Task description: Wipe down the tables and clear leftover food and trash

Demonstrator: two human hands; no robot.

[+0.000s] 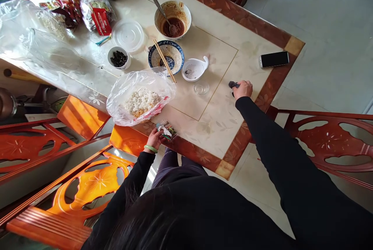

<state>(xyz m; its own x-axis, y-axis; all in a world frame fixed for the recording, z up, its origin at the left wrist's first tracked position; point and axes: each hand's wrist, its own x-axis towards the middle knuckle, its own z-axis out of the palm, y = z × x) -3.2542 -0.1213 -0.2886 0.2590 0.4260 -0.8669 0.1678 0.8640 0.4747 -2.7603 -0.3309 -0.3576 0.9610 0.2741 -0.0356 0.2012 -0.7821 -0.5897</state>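
Observation:
At the table's right part, my right hand (244, 90) is closed around a dark bunched cloth (234, 84) pressed to the tabletop. My left hand (155, 138), with a green bangle at its wrist, grips a small clear plastic packet (167, 130) with white and coloured bits at the near edge. Just beyond the left hand lies an open plastic bag (142, 100) of white, rice-like grains with a brown patch. A white dish (195, 69) with dark specks and a small clear glass lid (201, 87) lie between the two hands.
Behind stand a blue-patterned bowl (181, 56) with chopsticks (163, 58) across it, a bowl of brown paste (188, 18) with a spoon, and a cup of dark pieces (119, 58). A phone (274, 60) lies near the right edge. Wooden chairs (99, 180) flank me.

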